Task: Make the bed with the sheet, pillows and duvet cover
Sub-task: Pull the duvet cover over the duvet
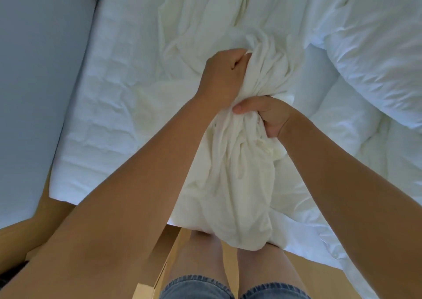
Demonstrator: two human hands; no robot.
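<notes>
I held the bunched sheet clenched in my left hand and right hand, sheet-laying barely begun, and judged it next needed shaking open across the mattress.

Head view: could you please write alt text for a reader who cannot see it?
The left hand and right hand clutch a bunched cream sheet above the near edge of the white mattress, onto which it trails. A puffy white duvet lies at the right.
</notes>
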